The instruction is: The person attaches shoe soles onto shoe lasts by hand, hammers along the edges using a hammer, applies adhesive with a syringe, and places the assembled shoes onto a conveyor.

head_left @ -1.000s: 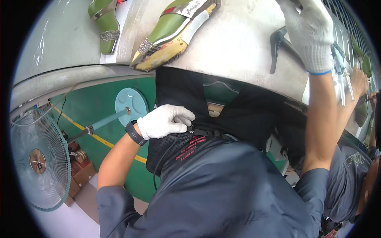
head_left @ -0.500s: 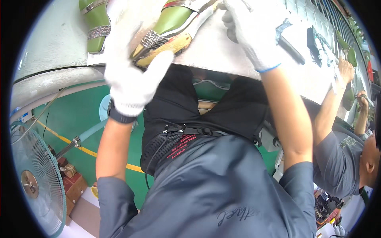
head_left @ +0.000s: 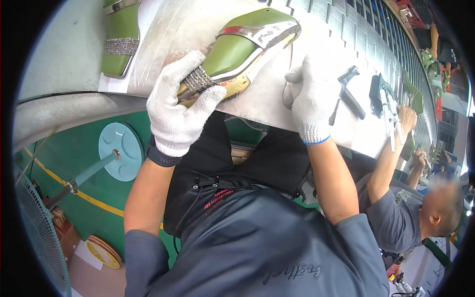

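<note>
My left hand (head_left: pixel 177 106), in a white knit glove, grips the glittery-strapped end of a sandal (head_left: pixel 241 85) on a green shoe last (head_left: pixel 222 54). Its thumb and fingers close around that end. A shiny silver band crosses the last's other end. To the right, my gloved right hand (head_left: pixel 310 101) is just above the bench, apart from the sandal. Its thumb side points up and the other fingers curl around a greyish, thin-edged piece that I cannot make out. A second sandal on a green last (head_left: pixel 118 57) lies at the far left on white paper.
A hand tool with dark handles (head_left: pixel 352 103) lies right of my right hand on the pale bench (head_left: pixel 269 110). Beyond it is a dark box-like item (head_left: pixel 377 89). A co-worker (head_left: pixel 396 203) reaches in from the right. A fan with a round blue base (head_left: pixel 118 151) stands at left.
The view has shifted, showing more of the bench. My left hand has closed around the sandal's strapped end. My right hand has drawn nearer, its fingers curled.
</note>
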Demonstrator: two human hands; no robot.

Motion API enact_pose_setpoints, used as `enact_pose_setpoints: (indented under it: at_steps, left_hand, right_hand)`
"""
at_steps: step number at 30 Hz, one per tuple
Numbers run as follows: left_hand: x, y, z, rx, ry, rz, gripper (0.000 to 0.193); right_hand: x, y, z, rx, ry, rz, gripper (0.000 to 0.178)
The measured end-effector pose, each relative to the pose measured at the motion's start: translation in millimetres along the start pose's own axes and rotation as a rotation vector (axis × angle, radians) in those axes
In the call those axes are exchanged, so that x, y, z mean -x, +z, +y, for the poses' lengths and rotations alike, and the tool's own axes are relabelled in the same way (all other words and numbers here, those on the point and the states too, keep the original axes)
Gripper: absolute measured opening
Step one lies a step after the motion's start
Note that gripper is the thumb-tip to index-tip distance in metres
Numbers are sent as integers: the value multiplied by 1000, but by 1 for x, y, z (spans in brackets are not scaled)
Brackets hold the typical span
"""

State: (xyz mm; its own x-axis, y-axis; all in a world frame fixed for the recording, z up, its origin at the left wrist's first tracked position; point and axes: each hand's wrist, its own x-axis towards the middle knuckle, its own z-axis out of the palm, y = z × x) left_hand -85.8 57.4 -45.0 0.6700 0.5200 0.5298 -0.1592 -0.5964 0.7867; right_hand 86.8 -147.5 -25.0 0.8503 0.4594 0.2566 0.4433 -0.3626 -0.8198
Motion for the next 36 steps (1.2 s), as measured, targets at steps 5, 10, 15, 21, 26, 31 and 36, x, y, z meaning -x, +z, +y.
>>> enact_pose_setpoints:
  at_steps: [5,10,15,21,26,31,36]
  left_hand:
    - [3,2,7,47,-57,-6,60]
    - [0,4,18,0,-43,-57,70]
    - [16,-14,35,-108,-214,-71,70]
    - [-46,-45,111,146,-180,-15,47]
    - [-99,-5,105,412,-53,32,44]
    - [-137,18,98,723,-91,-91,48]
    - [-154,26,130,852,-233,-160,46]
  right_hand:
    - [-1,7,-25,-297,251,49,42]
    - [5,2,-6,-165,262,26,32]
    - [31,-21,10,383,-323,234,33]
    - [65,-63,1,-136,-82,32,19]
    - [163,-105,-5,-1185,493,51,48]
    - [150,-103,7,-892,927,-401,33]
    - [138,-103,-23,-964,711,-140,31]
